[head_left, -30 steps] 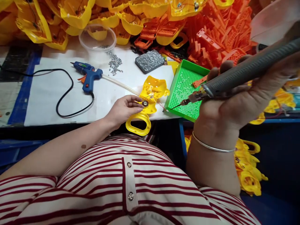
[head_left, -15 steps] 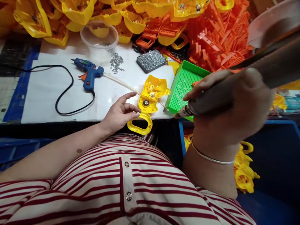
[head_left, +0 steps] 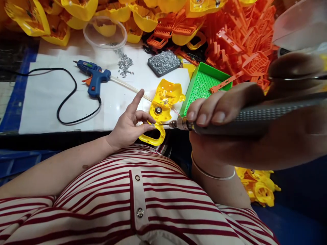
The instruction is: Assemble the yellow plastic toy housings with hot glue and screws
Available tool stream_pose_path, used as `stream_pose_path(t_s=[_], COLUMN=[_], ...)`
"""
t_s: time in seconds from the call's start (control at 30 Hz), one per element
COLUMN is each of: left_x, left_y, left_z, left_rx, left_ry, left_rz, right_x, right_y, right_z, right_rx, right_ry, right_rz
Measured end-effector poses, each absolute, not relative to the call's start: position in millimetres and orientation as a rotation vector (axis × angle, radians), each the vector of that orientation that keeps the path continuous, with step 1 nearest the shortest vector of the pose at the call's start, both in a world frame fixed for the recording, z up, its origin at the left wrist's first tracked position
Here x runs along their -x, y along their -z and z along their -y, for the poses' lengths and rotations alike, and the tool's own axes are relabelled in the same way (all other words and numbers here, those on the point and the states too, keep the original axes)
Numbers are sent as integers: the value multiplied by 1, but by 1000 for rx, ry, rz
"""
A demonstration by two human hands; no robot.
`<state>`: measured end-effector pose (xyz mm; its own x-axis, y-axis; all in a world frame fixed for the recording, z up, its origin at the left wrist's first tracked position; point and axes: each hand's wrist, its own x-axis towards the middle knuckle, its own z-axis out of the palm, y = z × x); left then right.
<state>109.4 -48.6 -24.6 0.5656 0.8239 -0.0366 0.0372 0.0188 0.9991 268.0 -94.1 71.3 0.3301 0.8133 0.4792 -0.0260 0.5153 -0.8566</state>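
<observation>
Open bench (head_left: 111,114) is bounded by the glue gun (head_left: 95,81), its label (head_left: 87,64) illegible, and the front edge (head_left: 63,133), overhung by a yellow loop (head_left: 153,142) adjoining the yellow housing (head_left: 167,91). One silvery piece (head_left: 153,124) is pinched by the left hand's (head_left: 125,129) fingers (head_left: 145,128); the driver (head_left: 276,110) is gripped by the right hand (head_left: 230,146).

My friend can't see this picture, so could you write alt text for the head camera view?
A person's right hand holds a screwdriver, its tip close to the left hand at a yellow handle. Beyond lie an open yellow shell, a blue glue gun and heaped screws.
</observation>
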Motion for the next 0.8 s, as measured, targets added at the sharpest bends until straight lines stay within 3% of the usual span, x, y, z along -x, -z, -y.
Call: stream_pose_path(t_s=[0.1, 0.37, 0.6, 0.8], left_x=[-111, -114, -121, -120], left_y=[23, 19, 20, 24], left_z=[48, 49, 51, 41], left_rx=[-1430, -1479, -1539, -2060], left_ry=[-728, -724, -714, -761], left_rz=[-775, -767, -759, -911], right_x=[-264, -266, -262, -264], right_y=[-70, -58, -61, -53], right_z=[92, 91, 85, 81], right_rx=[774, 1014, 850, 815], right_ry=[-581, -579, -556, -448], right_rz=[1076, 1106, 1080, 935])
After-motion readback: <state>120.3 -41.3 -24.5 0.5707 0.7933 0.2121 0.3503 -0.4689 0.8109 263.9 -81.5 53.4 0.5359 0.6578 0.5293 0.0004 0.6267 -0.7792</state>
